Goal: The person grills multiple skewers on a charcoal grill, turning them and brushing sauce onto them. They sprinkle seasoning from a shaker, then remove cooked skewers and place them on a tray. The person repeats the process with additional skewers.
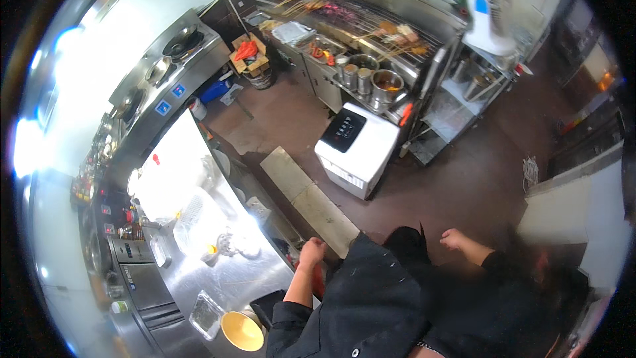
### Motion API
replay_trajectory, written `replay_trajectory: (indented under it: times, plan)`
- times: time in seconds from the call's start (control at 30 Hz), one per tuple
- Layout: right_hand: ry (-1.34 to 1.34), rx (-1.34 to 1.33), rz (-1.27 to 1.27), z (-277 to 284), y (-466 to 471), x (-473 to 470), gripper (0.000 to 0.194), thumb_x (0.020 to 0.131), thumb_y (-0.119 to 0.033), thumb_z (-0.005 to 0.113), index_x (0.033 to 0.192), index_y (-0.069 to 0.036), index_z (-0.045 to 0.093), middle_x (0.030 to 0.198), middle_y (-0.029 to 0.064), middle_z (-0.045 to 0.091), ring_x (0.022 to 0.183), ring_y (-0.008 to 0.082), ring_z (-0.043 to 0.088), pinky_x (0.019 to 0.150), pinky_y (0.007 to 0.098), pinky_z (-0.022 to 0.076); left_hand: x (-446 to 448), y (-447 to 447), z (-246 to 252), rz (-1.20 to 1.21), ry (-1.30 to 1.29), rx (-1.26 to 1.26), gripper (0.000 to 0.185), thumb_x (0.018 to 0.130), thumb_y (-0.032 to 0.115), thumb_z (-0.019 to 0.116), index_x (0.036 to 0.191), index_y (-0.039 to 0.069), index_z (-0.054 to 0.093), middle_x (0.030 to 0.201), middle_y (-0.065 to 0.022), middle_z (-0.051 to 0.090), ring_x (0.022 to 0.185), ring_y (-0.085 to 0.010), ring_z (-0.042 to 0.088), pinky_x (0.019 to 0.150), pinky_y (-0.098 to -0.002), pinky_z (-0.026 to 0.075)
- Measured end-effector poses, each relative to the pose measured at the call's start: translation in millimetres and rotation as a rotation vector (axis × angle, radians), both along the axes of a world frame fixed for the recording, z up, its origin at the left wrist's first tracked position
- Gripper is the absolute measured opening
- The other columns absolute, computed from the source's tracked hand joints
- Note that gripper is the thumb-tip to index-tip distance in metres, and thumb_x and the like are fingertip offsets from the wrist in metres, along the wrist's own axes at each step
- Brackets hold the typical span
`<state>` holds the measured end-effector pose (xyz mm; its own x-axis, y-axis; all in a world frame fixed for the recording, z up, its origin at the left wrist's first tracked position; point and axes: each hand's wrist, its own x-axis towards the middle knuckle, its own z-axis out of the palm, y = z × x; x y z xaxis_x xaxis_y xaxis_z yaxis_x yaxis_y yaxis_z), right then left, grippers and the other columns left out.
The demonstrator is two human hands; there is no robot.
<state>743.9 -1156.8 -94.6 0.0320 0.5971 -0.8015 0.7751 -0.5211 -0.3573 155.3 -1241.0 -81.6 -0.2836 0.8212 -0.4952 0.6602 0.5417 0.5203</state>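
My left hand (313, 252) hangs beside the right edge of the steel worktable (238, 278), its fingers curled and nothing visible in it. To the right of my dark-clothed body, my right hand (451, 239) is held over the brown floor, also with fingers curled and no object seen. Between and beyond the hands stands a white appliance with a black control panel (370, 144). A yellow bowl (243, 331) and a clear plastic tray (206, 315) rest at the table's near end. A perforated plastic basket (194, 221) lies farther up the table.
Skewers (392, 35) lie on a long charcoal grill (348, 10) at the back. Steel pots (387, 85) and shakers stand before it. A white fan (489, 17) is at the back right. Woks (181, 41) sit along the left counter. Light slabs (308, 199) lie on the floor.
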Motion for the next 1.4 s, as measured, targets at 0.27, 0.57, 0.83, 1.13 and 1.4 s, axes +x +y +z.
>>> replay_trajectory:
  times: [0.27, 0.57, 0.83, 1.13, 1.4]
  plan:
    - [0.117, 0.416, 0.386, -10, 165, -240, 0.031, 0.085, -0.014, 0.067, 0.115, -0.006, 0.069, 0.110, 0.0175, 0.069, 0.103, 0.0347, 0.066, 0.090, 0.0411, 0.0537, -132, 98, -3, 0.160, -0.028, 0.008, 0.036, 0.092, 0.035, 0.067, 0.109, 0.004, 0.070, 0.103, -0.0192, 0.074, 0.103, -0.0349, 0.070, 0.089, -0.0431, 0.055]
    - [0.268, 0.964, 0.563, 48, 532, -550, 0.035, 0.085, -0.013, 0.066, 0.119, -0.007, 0.068, 0.119, 0.0180, 0.064, 0.115, 0.0374, 0.059, 0.099, 0.0450, 0.0486, -291, 220, -17, -0.041, -0.179, -0.125, 0.046, 0.094, 0.040, 0.063, 0.115, 0.000, 0.070, 0.110, -0.0232, 0.072, 0.108, -0.0376, 0.068, 0.093, -0.0447, 0.053]
    - [-0.443, 0.745, 0.427, 53, 820, -622, 0.030, 0.100, -0.023, 0.052, 0.119, -0.004, 0.066, 0.126, 0.0188, 0.065, 0.111, 0.0382, 0.066, 0.091, 0.0493, 0.0540, -428, 384, 64, 0.173, -0.032, -0.008, 0.042, 0.095, 0.037, 0.064, 0.114, 0.001, 0.066, 0.112, -0.0235, 0.070, 0.109, -0.0414, 0.065, 0.091, -0.0474, 0.052]
    - [-0.441, 0.751, 0.101, 95, 881, -654, 0.047, 0.100, -0.027, 0.054, 0.139, -0.001, 0.047, 0.135, 0.0237, 0.059, 0.124, 0.0390, 0.059, 0.101, 0.0492, 0.0492, -536, 522, 100, 0.286, -0.238, 0.089, 0.037, 0.096, 0.033, 0.063, 0.113, 0.000, 0.067, 0.108, -0.0219, 0.071, 0.107, -0.0364, 0.068, 0.091, -0.0428, 0.053]
    - [-0.529, 0.525, -0.422, 128, 879, -674, 0.045, 0.089, -0.020, 0.069, 0.124, 0.003, 0.052, 0.107, 0.0254, 0.067, 0.098, 0.0387, 0.068, 0.084, 0.0473, 0.0548, -650, 756, 36, -0.024, -0.268, 0.041, 0.032, 0.092, 0.028, 0.067, 0.101, -0.002, 0.069, 0.089, -0.0160, 0.072, 0.087, -0.0257, 0.069, 0.078, -0.0390, 0.054]
